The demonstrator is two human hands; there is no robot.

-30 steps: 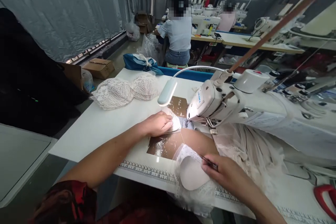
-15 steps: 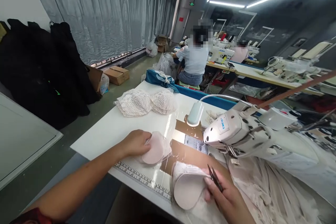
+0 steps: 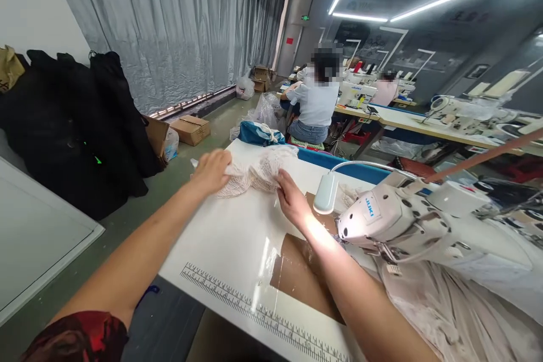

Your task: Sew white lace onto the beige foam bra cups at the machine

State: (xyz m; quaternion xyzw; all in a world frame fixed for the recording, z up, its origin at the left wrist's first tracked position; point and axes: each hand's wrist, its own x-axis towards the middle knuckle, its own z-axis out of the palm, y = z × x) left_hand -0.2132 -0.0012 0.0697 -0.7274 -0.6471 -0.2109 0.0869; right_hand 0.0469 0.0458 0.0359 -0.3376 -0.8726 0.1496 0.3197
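A white lace bra (image 3: 265, 172) with molded cups lies toward the far left edge of the worktable (image 3: 220, 232). My left hand (image 3: 213, 171) reaches over its left end, fingers closed on the lace. At the other end, my right hand (image 3: 292, 195) pinches the right side of the lace between thumb and fingers. The lace looks bunched between both hands, and I cannot tell how many pieces lie there. No thread snips show in either hand.
The sewing machine (image 3: 377, 215) stands at the right, with a small lamp (image 3: 326, 193) beside its head. Pale fabric (image 3: 428, 300) is heaped below it. A blue cloth bundle (image 3: 258, 134) sits beyond the far edge. A co-worker (image 3: 316, 102) sits ahead.
Both hands have moved from the near edge to the far side of the table. The cups they held are gone from the front, and the lace there is now bunched between my hands.
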